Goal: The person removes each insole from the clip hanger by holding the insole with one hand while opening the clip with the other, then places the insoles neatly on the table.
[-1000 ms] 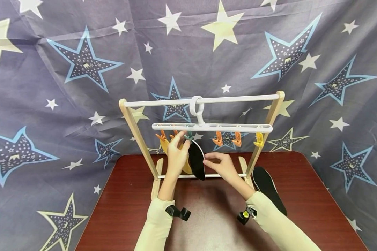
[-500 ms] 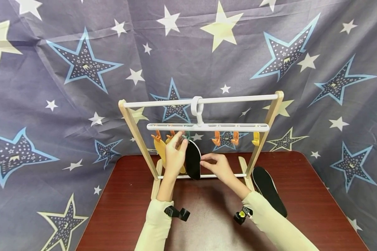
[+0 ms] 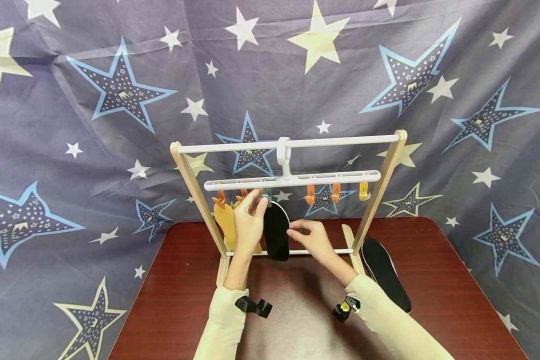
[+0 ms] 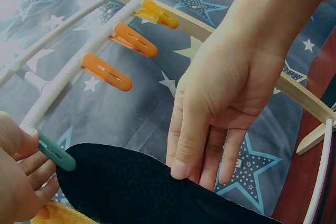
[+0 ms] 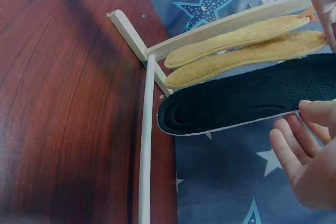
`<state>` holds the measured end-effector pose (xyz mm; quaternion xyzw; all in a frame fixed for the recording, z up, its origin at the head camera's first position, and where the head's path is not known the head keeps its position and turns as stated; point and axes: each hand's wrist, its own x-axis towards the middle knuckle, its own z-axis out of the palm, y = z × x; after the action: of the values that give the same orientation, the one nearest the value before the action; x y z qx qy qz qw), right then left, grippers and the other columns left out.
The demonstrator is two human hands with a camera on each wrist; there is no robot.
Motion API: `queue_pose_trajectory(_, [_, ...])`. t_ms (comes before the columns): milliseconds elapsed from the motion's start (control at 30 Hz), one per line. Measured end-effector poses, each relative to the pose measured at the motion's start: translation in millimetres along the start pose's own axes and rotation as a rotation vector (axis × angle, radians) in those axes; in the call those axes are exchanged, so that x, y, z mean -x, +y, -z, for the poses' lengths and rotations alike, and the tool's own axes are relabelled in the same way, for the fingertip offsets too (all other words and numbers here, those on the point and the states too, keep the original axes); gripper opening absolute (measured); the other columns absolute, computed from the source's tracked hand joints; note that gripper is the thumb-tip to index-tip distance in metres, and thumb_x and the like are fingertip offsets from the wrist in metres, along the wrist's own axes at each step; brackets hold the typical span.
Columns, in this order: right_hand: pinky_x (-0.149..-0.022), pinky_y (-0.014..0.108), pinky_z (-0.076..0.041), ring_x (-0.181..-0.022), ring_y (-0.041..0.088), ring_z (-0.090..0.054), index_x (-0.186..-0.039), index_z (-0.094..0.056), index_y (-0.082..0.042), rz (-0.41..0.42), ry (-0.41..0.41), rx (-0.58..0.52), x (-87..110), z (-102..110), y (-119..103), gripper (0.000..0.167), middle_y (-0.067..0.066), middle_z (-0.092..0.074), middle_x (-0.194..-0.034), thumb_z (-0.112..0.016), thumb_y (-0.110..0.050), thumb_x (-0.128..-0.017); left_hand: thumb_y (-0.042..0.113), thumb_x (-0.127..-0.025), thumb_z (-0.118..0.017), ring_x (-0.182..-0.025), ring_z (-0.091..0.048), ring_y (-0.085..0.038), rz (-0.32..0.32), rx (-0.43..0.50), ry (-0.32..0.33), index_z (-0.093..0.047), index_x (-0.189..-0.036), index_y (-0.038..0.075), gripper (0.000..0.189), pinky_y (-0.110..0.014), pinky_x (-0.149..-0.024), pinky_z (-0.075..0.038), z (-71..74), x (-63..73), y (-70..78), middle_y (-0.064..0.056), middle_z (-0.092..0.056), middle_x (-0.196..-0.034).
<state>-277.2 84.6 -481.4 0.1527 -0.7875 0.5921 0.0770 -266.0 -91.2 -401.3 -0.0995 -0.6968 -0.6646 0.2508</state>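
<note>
A black insole point(image 3: 276, 232) with a pale edge hangs upright from a green clip point(image 4: 56, 152) on a white hanger point(image 3: 252, 183). My left hand point(image 3: 248, 225) pinches this clip between thumb and fingers at the insole's top, hiding part of it in the head view. On the insole's right edge, my right hand point(image 3: 314, 239) pinches with thumb and fingertips, seen in the right wrist view too. Two yellow fuzzy insoles point(image 5: 236, 40) hang from orange clips point(image 3: 220, 197) to the left, partly behind my left hand. Another black insole point(image 3: 385, 274) lies on the table at the right.
The hanger hooks over the white top bar of a wooden rack point(image 3: 389, 192) with a white lower bar point(image 5: 147, 145). Two orange clips point(image 4: 107, 72) and a yellow clip point(image 3: 363, 191) hang from its right half. Behind the red-brown table point(image 3: 175, 300) is a star-patterned cloth point(image 3: 153, 60).
The hanger has slid a little left and tilted, its right end now higher. The held black insole has turned to show more of its face. Both hands have shifted slightly left, keeping their holds.
</note>
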Motion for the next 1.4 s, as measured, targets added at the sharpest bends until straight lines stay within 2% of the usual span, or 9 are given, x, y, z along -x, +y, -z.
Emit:
queue_pose_trajectory(167, [-0.071, 0.025, -0.062, -0.073, 0.003, -0.069, -0.103, -0.075, 0.008, -0.048, -0.009, -0.090, 1.0, -0.5, -0.1, 0.016, 0.026, -0.075, -0.099, -0.074, -0.002, -0.091, 0.002, -0.098, -0.064, -0.118, -0.065, -0.039, 0.011, 0.002, 0.006, -0.065, -0.126, -0.011, 0.031, -0.015, -0.097, -0.051, 0.8, 0.3, 2.0, -0.028, -0.068, -0.125])
queue_pose_trajectory(300, [-0.071, 0.025, -0.062, -0.071, 0.001, -0.068, -0.107, -0.072, 0.011, -0.101, -0.025, -0.143, 0.9, -0.4, 0.2, 0.020, 0.028, -0.074, -0.102, -0.072, -0.002, -0.093, 0.001, -0.097, -0.065, -0.120, -0.065, -0.039, 0.021, 0.016, 0.002, -0.065, -0.127, -0.011, 0.032, -0.014, -0.097, -0.051, 1.7, -0.6, 1.6, -0.028, -0.068, -0.126])
queue_pose_trajectory(400, [-0.072, 0.025, -0.063, -0.075, 0.006, -0.070, -0.110, -0.071, 0.012, -0.140, -0.044, -0.172, 0.7, 0.2, 0.3, 0.022, 0.028, -0.074, -0.104, -0.070, -0.003, -0.094, 0.000, -0.096, -0.066, -0.118, -0.065, -0.041, 0.016, 0.024, 0.000, -0.065, -0.126, -0.012, 0.032, -0.012, -0.094, -0.051, 2.4, -1.9, -0.6, -0.030, -0.068, -0.124])
queue_pose_trajectory(600, [-0.078, 0.029, -0.063, -0.094, 0.033, -0.073, -0.115, -0.068, 0.011, -0.173, -0.098, -0.192, -1.0, 0.7, 3.7, 0.025, 0.027, -0.072, -0.109, -0.068, -0.005, -0.096, -0.002, -0.094, -0.068, -0.113, -0.066, -0.042, 0.013, 0.032, -0.001, -0.066, -0.123, -0.012, 0.031, -0.010, -0.090, -0.052, 3.7, -3.5, -2.8, -0.030, -0.069, -0.121])
queue_pose_trajectory(733, [-0.079, 0.030, -0.063, -0.098, 0.039, -0.071, -0.115, -0.067, 0.011, -0.184, -0.121, -0.186, -1.4, 2.1, 5.2, 0.025, 0.026, -0.072, -0.109, -0.068, -0.006, -0.097, -0.002, -0.094, -0.068, -0.110, -0.068, -0.040, 0.015, 0.023, 0.006, -0.067, -0.121, -0.012, 0.029, -0.011, -0.089, -0.053, 3.7, -4.0, -2.5, -0.030, -0.070, -0.119])
queue_pose_trajectory(900, [-0.084, 0.044, -0.063, -0.098, 0.042, -0.071, -0.113, -0.068, 0.011, -0.185, -0.137, -0.190, -0.7, 2.8, 6.6, 0.023, 0.024, -0.073, -0.106, -0.068, -0.005, -0.096, -0.002, -0.093, -0.070, -0.107, -0.070, -0.039, 0.015, 0.018, 0.019, -0.069, -0.119, -0.011, 0.027, -0.012, -0.086, -0.054, 3.9, -4.9, -0.7, -0.029, -0.072, -0.115])
queue_pose_trajectory(1033, [-0.089, 0.055, -0.060, -0.095, 0.037, -0.072, -0.111, -0.070, 0.010, -0.193, -0.135, -0.211, -0.5, 1.5, 8.6, 0.021, 0.020, -0.074, -0.102, -0.070, -0.003, -0.094, -0.003, -0.092, -0.071, -0.106, -0.069, -0.042, 0.009, 0.013, 0.017, -0.069, -0.118, -0.013, 0.028, -0.010, -0.084, -0.054, 4.7, -5.5, 0.7, -0.029, -0.072, -0.114])
queue_pose_trajectory(1133, [-0.089, 0.055, -0.060, -0.093, 0.032, -0.073, -0.110, -0.070, 0.009, -0.197, -0.127, -0.212, -1.0, 0.4, 10.4, 0.020, 0.018, -0.074, -0.101, -0.071, -0.002, -0.093, -0.003, -0.092, -0.071, -0.106, -0.069, -0.044, 0.006, 0.006, 0.012, -0.068, -0.119, -0.014, 0.029, -0.009, -0.083, -0.053, 5.1, -5.5, 2.1, -0.030, -0.072, -0.114])
queue_pose_trajectory(1400, [-0.086, 0.050, -0.062, -0.094, 0.037, -0.072, -0.110, -0.070, 0.011, -0.192, -0.119, -0.201, -0.2, -0.2, 10.6, 0.021, 0.024, -0.073, -0.104, -0.071, -0.002, -0.093, -0.003, -0.092, -0.070, -0.108, -0.069, -0.042, 0.028, -0.018, -0.022, -0.069, -0.120, -0.012, 0.029, -0.010, -0.085, -0.053, 6.5, -6.7, 2.6, -0.030, -0.072, -0.115])
